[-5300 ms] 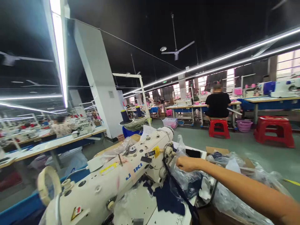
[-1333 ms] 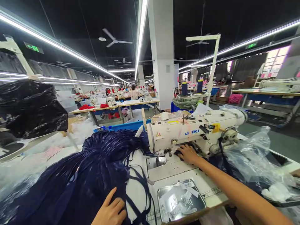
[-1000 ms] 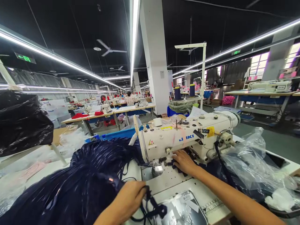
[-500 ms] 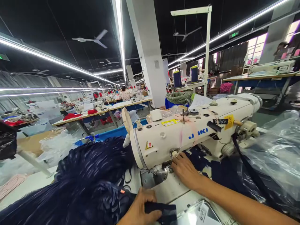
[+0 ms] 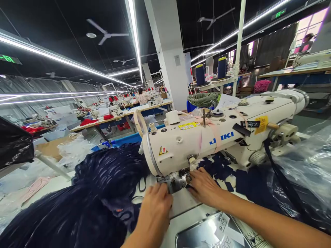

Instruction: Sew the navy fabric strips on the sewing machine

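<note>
A white JUKI sewing machine point(image 5: 191, 137) spans the middle of the view. My left hand point(image 5: 156, 203) is closed, fingers curled down at the left of the needle area. Its back hides whatever lies under the fingertips. Just right of the presser foot point(image 5: 178, 181), the fingers of my right hand point(image 5: 203, 182) are bent together, with a dark patch under them that is hard to make out. Left of the machine, a big heap of navy fabric strips point(image 5: 111, 168) lies close to my left hand.
Navy fabric scraps point(image 5: 219, 168) lie behind my right forearm, beside clear plastic point(image 5: 307, 165). A shiny metal plate point(image 5: 199, 234) with labels sits in front. Thread cones point(image 5: 199, 75) stand behind the machine. A black plastic bag point(image 5: 15, 141) hangs at left.
My left hand has moved up and forward to the needle area; the navy fabric piece it held no longer shows. My right hand has slipped slightly lower, off the knob. The view has shifted.
</note>
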`<state>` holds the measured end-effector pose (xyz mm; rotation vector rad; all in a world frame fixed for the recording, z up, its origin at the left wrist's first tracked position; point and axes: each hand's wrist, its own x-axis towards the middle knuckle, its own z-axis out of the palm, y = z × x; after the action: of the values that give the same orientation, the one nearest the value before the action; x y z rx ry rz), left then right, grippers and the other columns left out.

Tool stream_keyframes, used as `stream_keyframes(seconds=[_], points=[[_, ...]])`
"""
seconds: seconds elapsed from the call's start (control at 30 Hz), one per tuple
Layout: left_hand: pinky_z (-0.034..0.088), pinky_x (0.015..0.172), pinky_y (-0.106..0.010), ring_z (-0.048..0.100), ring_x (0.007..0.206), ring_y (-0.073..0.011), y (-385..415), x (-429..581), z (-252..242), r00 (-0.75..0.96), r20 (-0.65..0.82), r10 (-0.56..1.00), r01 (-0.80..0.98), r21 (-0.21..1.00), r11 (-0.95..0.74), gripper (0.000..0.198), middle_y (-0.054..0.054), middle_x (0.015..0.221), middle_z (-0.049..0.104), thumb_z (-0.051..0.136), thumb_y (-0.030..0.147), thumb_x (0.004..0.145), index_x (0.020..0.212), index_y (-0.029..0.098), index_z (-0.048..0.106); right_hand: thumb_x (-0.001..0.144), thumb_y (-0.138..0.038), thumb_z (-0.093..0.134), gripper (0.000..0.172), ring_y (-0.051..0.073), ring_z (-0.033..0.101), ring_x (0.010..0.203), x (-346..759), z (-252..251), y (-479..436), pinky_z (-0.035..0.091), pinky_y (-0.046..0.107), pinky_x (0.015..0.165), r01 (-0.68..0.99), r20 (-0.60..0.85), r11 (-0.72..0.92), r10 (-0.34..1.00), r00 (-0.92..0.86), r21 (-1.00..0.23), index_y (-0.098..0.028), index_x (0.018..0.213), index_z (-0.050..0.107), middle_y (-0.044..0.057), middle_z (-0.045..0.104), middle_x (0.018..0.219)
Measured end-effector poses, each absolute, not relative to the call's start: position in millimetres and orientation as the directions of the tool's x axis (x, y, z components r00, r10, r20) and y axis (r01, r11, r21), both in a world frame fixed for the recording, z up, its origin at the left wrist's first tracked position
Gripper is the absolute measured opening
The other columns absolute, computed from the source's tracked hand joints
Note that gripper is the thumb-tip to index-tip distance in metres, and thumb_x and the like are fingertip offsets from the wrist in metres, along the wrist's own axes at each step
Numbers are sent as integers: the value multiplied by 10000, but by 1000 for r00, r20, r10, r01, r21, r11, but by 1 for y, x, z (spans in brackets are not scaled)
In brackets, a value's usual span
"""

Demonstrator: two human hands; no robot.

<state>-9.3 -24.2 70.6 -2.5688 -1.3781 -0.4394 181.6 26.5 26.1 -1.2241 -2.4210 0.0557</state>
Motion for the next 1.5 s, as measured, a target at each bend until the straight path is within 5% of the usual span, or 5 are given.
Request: stream_keyframes(seconds=[0.1, 0.37, 0.7, 1.03, 1.5], points=[[424, 666, -336, 525, 738, -210, -2, 15, 45, 687, 312, 656, 727, -277, -629, 214, -49, 696, 559, 447, -16, 690, 583, 158, 509, 756, -174, 551, 87, 218, 505, 853, 179, 20, 24, 317, 345, 767, 756, 349, 614, 776, -525, -228, -149, 839, 559, 65, 569, 872], [497, 722, -332, 577, 850, -201, -23, -16, 20, 584, 411, 700, 745, 73, -663, 301, -80, 926, 625, 374, -1, 671, 862, 172, 529, 777, -132, 549, 40, 179, 511, 804, 181, 9, 31, 375, 283, 734, 648, 402, 724, 680, -613, -235, -167, 774, 568, 43, 556, 809], [489, 839, -363, 558, 981, -251, -27, -24, 9, 693, 358, 625, 689, -78, -720, 412, -116, 1093, 611, 425, 72, 671, 1054, 121, 567, 710, 62, 410, 262, 207, 527, 797, 166, 8, 18, 370, 324, 783, 710, 323, 701, 657, -681, 69, -131, 826, 544, 86, 567, 865], [491, 805, -319, 568, 957, -240, -34, -27, -10, 735, 369, 570, 662, -202, -722, 295, -136, 1050, 623, 408, 133, 798, 1041, 88, 568, 844, -134, 415, 147, 166, 519, 753, 148, 30, 32, 348, 242, 645, 746, 77, 595, 794, -603, -298, -199, 753, 511, -6, 573, 725], [382, 885, -454, 445, 986, -261, -33, -12, 18, 553, 147, 820, 827, 20, -562, 611, -96, 1098, 513, 422, 38, 648, 1242, 180, 431, 780, -90, 445, 125, 131, 529, 675, 156, 27, 19, 304, 229, 611, 767, 117, 568, 819, -561, -298, -157, 720, 533, 28, 589, 767]])
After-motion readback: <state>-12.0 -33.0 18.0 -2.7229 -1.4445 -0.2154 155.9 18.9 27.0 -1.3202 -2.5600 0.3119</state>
